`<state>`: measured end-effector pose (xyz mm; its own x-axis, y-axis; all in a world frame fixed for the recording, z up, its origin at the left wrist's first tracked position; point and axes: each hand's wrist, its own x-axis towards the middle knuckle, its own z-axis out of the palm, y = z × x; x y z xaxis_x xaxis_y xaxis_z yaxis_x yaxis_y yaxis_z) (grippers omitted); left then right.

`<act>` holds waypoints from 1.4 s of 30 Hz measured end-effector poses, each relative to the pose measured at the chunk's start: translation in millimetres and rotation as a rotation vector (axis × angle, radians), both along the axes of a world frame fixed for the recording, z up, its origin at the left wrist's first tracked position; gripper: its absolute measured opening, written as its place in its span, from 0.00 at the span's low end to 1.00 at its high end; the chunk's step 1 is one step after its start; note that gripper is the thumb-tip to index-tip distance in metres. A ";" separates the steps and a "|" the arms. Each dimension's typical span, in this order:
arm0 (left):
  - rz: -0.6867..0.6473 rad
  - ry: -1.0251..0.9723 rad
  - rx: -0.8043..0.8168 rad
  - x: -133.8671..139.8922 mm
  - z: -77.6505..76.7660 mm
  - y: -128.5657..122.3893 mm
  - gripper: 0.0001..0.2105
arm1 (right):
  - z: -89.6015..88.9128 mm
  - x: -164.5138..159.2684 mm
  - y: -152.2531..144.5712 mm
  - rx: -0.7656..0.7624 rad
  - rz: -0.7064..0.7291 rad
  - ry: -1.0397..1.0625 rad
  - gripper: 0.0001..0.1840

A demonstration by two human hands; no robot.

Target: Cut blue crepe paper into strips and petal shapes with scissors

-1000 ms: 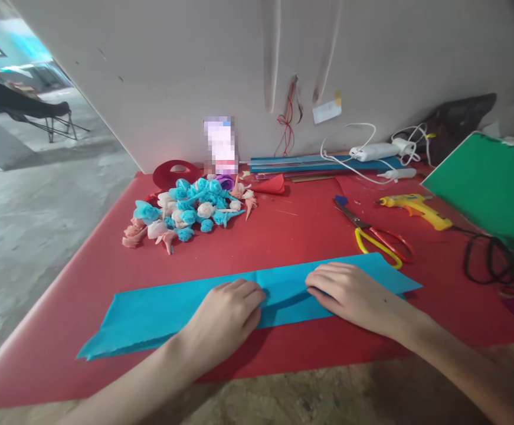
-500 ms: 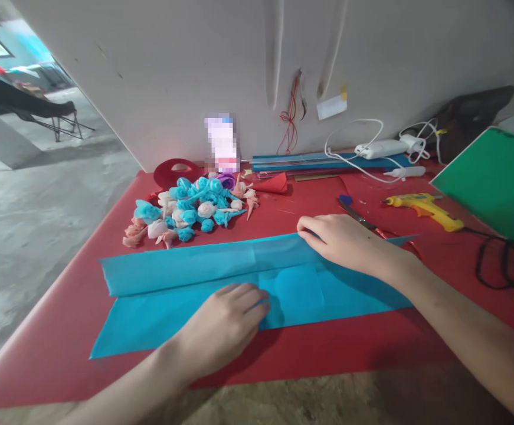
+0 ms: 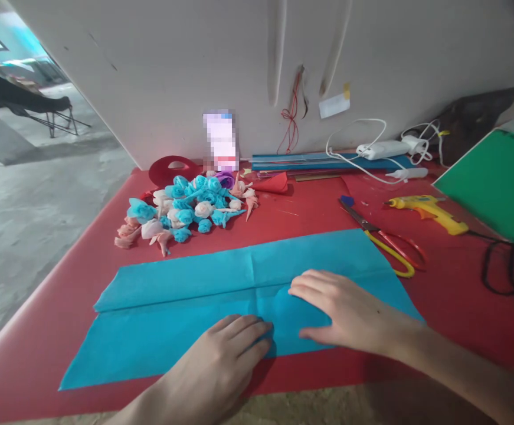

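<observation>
A wide blue sheet, like crepe or tissue paper, lies across the table with a lengthwise fold along its far side. My left hand rests palm down at the sheet's near edge, its slightly bent fingers lying on the paper and holding nothing. On the right half, my right hand is open over the sheet, thumb apart from the fingers. A paler blue rounded patch shows on the paper between my hands. Scissors with one red and one yellow handle lie beside the sheet's far right corner.
Blue, white and pink paper flowers are heaped at the back left. A yellow glue gun lies right of the scissors. A white power strip, a phone and a green board stand along the back of the red table.
My right hand has come down and nearer from the sheet's far edge. The raised far flap now lies flat, and the sheet has shifted nearer, uncovering the scissors' handles.
</observation>
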<state>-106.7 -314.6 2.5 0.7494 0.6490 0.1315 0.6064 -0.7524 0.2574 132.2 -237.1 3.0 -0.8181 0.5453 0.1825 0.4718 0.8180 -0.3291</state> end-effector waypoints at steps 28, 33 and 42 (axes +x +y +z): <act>-0.052 0.011 0.098 -10.2 -8.3 -1.4 0.16 | -14.1 7.7 7.2 -0.600 -0.473 0.441 0.19; -0.049 0.011 0.083 -11.4 -12.2 -2.7 0.16 | -9.8 -0.2 1.5 -0.518 -0.498 0.348 0.20; -0.054 0.014 0.106 -8.3 -10.8 -1.1 0.16 | -22.6 -8.8 1.7 -0.384 -0.522 0.423 0.08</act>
<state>-115.0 -315.7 -8.3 0.7848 0.5909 0.1868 0.5675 -0.8064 0.1662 123.4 -235.4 -19.6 -0.3403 0.9296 0.1418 0.5363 0.3157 -0.7828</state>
